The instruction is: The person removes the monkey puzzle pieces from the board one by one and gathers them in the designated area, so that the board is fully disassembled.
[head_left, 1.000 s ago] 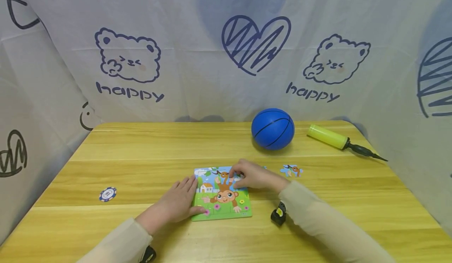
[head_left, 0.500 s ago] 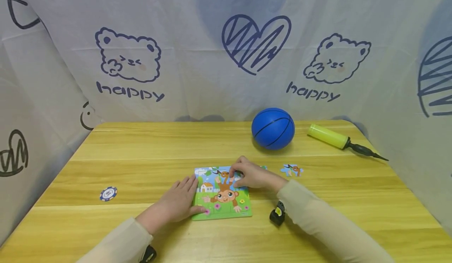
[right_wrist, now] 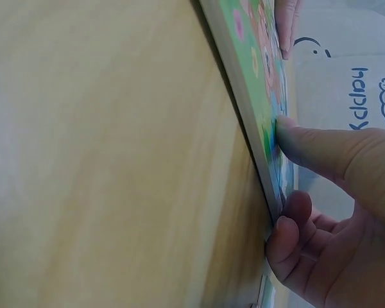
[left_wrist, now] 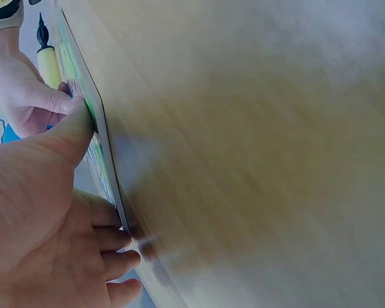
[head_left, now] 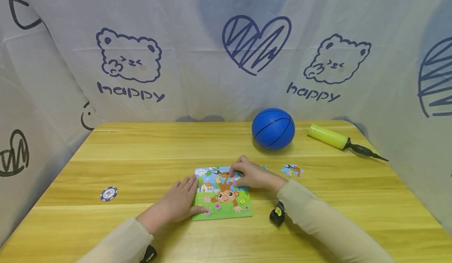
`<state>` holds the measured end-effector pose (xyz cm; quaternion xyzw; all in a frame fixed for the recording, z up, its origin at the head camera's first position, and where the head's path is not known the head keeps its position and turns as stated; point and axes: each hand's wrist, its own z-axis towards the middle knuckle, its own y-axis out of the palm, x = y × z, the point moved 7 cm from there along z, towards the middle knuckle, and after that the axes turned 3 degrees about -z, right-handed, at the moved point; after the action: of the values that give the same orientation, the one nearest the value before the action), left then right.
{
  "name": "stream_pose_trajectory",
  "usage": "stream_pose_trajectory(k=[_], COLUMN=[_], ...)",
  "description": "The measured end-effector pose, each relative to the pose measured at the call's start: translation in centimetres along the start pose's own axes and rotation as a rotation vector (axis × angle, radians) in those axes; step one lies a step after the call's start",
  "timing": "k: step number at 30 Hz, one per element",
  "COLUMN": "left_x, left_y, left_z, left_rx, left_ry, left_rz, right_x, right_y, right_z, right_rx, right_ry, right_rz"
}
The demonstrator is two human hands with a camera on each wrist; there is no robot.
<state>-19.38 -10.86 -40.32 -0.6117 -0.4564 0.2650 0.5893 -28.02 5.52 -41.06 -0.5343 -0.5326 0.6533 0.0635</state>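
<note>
A jigsaw puzzle (head_left: 220,204) with a monkey picture lies flat in its tray on the table. My left hand (head_left: 176,202) rests along its left side in the head view, fingers extended at the edge and thumb on the lower left corner. Over the upper right part, my right hand (head_left: 252,174) has its thumb and curled fingers about a jigsaw piece, mostly hidden by the hand. In the right wrist view the thumb (right_wrist: 295,138) touches the picture and the fingertips (right_wrist: 283,237) are at the tray's edge. A loose jigsaw piece (head_left: 292,170) lies to the right.
Another loose piece (head_left: 264,167) is partly hidden behind the right hand. A blue ball (head_left: 273,129) sits at the back, with a yellow-green hand pump (head_left: 328,137) to its right. On the left lies a poker chip (head_left: 108,194). A printed cloth (head_left: 197,78) hangs behind the table.
Hardly anything differs. The right wrist has shifted very slightly left since the earliest frame, while the left hand and the puzzle stay in place.
</note>
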Motion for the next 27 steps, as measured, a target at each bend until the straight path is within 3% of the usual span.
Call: stream_pose_trajectory(k=[10,18,27], left_x=[0.0,0.2,0.2], left_y=[0.0,-0.2,-0.1], left_z=[0.0,0.0,0.0], left_rx=[-0.003,-0.002,0.003], left_ry=[0.001,0.008,0.007], left_rz=[0.001,-0.01,-0.009], right_x=[0.0,0.2,1.1], right_y=[-0.5,-1.6,-3.0], right_z=[0.0,-0.7,-1.3], right_rx=[0.067,0.095,0.18], right_ry=[-0.026,-0.079,-0.042], right_rz=[-0.104,-0.009,0.122])
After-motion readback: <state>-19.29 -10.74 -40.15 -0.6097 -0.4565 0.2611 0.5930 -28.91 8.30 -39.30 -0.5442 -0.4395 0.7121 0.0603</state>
